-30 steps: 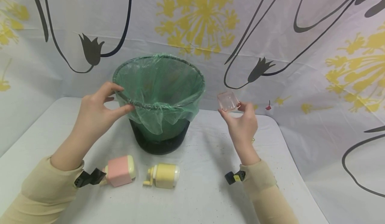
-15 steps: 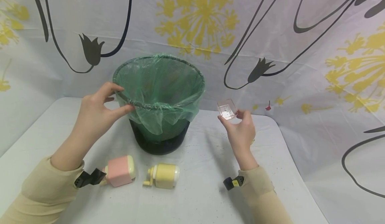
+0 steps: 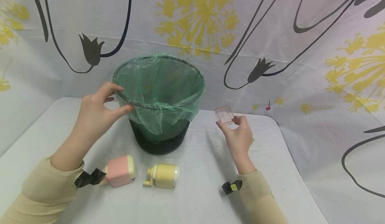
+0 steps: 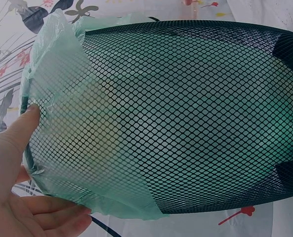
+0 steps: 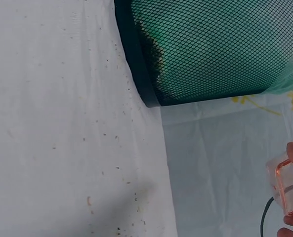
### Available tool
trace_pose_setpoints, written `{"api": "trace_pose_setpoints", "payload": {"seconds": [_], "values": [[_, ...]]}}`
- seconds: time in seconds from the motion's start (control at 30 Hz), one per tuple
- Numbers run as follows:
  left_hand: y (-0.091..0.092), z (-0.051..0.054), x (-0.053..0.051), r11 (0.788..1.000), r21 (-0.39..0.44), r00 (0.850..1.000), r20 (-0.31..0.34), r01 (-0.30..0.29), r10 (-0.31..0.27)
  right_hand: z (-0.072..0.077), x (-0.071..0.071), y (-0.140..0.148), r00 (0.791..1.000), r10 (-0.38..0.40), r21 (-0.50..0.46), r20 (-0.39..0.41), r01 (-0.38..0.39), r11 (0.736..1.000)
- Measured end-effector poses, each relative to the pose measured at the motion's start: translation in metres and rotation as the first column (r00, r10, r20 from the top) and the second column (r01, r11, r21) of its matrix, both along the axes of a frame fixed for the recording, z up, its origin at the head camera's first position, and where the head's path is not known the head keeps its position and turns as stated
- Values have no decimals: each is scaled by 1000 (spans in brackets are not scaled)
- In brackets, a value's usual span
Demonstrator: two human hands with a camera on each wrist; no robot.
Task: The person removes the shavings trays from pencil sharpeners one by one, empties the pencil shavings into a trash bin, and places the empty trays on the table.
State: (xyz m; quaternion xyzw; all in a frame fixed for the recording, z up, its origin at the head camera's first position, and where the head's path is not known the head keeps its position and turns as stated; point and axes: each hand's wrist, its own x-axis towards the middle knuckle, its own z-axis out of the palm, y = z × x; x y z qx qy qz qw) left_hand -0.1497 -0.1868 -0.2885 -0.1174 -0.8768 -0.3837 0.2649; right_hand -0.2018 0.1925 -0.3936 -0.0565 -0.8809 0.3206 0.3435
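Observation:
My left hand (image 3: 97, 108) grips the near left rim of a black mesh wastebasket (image 3: 162, 147), thumb outside and fingers over the edge. A thin green bin liner (image 3: 156, 117) is folded over that rim. In the left wrist view the thumb presses the liner against the mesh. My right hand (image 3: 239, 135) pinches a small clear pinkish plastic box (image 3: 224, 114) between thumb and fingers, raised to the right of the basket and apart from it. In the right wrist view the box (image 5: 289, 182) is partly cut off by the frame's edge.
Toward the front of the white-covered table (image 3: 198, 197) lie a pink hand-crank pencil sharpener (image 3: 120, 171) and a yellow one (image 3: 164, 176). Small dark crumbs (image 5: 116, 137) dot the cloth to the basket's right. A patterned cloth wall (image 3: 204, 33) stands behind.
My right hand has lowered and moved slightly left, tilting the clear box so that its open side shows differently. The left hand and basket have stayed still.

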Motion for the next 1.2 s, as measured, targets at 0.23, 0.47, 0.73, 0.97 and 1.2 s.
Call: {"api": "trace_pose_setpoints", "payload": {"seconds": [0.23, 0.47, 0.73, 0.97, 1.2], "values": [[0, 1, 1, 1000, 2, 1000, 8, -2, 2, -9, 1, 2, 1000, 15, 4, 5, -15, 1000], [-1, 0, 1, 1000, -2, 1000, 8, -6, 6, -16, 4, 3, 998, 17, -8, 59, -17, 1000], [0, 1, 1, 1000, 2, 1000, 12, -7, 7, -22, 5, 5, 990, 13, -27, 141, -9, 1000], [0, 1, 1, 1000, 2, 1000, 1, -2, 2, -28, 6, 8, 978, 7, -41, 207, 2, 999], [0, 1, 1, 1000, -1, 1000, -8, 5, -5, -34, 8, 9, 967, 5, -43, 256, 6, 999]]}}
